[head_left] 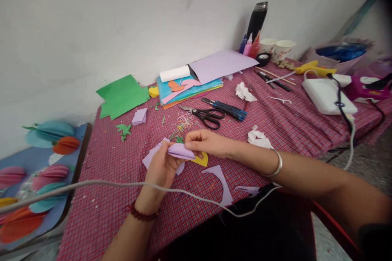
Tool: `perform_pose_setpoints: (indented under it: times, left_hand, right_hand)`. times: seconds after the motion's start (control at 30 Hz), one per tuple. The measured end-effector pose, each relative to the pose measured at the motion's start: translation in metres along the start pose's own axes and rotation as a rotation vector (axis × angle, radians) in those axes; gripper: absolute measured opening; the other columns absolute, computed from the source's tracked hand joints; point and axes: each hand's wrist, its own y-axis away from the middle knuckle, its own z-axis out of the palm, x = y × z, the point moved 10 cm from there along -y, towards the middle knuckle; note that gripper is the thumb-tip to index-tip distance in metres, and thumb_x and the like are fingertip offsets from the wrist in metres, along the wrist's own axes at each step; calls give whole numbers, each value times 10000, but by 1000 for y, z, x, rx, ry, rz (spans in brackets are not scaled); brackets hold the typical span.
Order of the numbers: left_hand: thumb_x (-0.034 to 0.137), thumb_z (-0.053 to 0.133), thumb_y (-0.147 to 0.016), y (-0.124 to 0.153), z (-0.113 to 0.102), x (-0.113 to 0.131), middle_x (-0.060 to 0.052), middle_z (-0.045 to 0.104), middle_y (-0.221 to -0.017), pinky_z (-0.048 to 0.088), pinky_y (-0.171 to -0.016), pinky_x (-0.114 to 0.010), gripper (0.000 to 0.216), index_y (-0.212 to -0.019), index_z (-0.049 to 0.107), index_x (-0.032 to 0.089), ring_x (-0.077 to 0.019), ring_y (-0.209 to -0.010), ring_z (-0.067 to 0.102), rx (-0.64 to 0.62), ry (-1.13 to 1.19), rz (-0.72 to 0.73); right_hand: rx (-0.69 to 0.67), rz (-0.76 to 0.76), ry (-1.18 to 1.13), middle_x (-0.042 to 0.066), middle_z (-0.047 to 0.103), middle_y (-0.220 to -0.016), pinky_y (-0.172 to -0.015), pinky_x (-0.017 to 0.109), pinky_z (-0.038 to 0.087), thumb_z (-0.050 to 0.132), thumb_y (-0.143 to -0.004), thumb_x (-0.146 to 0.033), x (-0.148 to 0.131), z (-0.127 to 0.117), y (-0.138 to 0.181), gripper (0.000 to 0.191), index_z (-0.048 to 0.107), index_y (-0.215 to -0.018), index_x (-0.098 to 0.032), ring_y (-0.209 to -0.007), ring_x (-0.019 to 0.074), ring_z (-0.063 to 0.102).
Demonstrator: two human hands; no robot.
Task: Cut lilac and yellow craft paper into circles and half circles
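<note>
A folded piece of light purple paper (181,151) is held between my two hands above the table. My left hand (163,163) grips its left end, fingers closed around it. On the right end, my right hand (204,141) pinches the fold with thumb and fingers. Beneath them lie more purple paper (150,158) and a yellow paper piece (201,159). Curved purple offcuts (223,185) rest to the right, near the table's front edge. Black-handled scissors (210,117) and a blue utility knife (228,110) lie just beyond my hands.
Green paper (122,95) and stacked coloured sheets (191,89) lie along the wall. A glue gun (312,68), paper cups (283,50) and a white box (329,95) stand at right. A white cable (122,183) crosses before me. Paper ornaments (50,175) sit at left.
</note>
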Motion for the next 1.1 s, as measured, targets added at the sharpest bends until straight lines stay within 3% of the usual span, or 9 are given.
perform_pose_setpoints:
  times: [0.17, 0.27, 0.37, 0.57, 0.77, 1.0, 1.1]
  left_hand:
    - [487, 741, -668, 2, 3, 0, -58, 689, -731, 556, -592, -282, 365, -765, 700, 138, -170, -657, 657, -44, -46, 19]
    - [274, 806, -578, 3, 3, -7, -38, 687, -702, 528, -570, -252, 287, -816, 712, 145, -151, -610, 640, -63, -104, -25]
    - [134, 786, -522, 2, -3, -12, -17, 686, -660, 489, -534, -216, 319, -834, 718, 146, -124, -556, 611, -17, -129, -49]
    - [181, 801, -577, 1, -8, 9, -38, 730, -770, 532, -641, -278, 251, -813, 715, 162, -157, -654, 654, 64, -41, 103]
    - [196, 799, -605, 3, -17, 21, -40, 726, -814, 497, -532, -221, 260, -851, 717, 170, -138, -639, 644, 102, 6, 169]
    - [211, 800, -592, 5, -16, 24, 6, 645, -640, 387, -375, -158, 216, -761, 687, 139, -63, -467, 510, 107, -34, 178]
    - [198, 820, -555, 6, -21, 24, -3, 669, -701, 467, -417, -174, 290, -797, 673, 136, -91, -534, 574, 192, -60, 177]
  right_hand:
    - [89, -92, 135, -68, 482, -550, -445, 184, 323, 625, -798, -384, -11, -5, 2, 278, 508, -677, -163, -462, 49, 422]
    - [168, -193, 234, -55, 476, -589, -477, 195, 331, 605, -805, -309, -23, -9, 7, 218, 512, -676, -161, -511, 59, 422]
    - [216, -203, 242, -55, 458, -581, -471, 199, 312, 584, -815, -296, -27, -15, 9, 217, 500, -663, -164, -505, 59, 405]
    - [328, -112, 70, -62, 484, -524, -443, 195, 326, 599, -809, -380, -17, -36, 7, 264, 506, -689, -164, -435, 56, 421]
    - [340, -122, 28, -60, 495, -506, -432, 195, 320, 640, -784, -444, -15, -36, 6, 319, 521, -694, -163, -421, 59, 425]
    - [406, -220, 128, -62, 455, -534, -455, 206, 280, 617, -810, -426, -29, -41, 11, 306, 518, -687, -164, -457, 61, 385]
    - [423, -241, 142, -63, 457, -543, -457, 204, 287, 619, -811, -403, -31, -44, 12, 283, 516, -696, -165, -467, 61, 390]
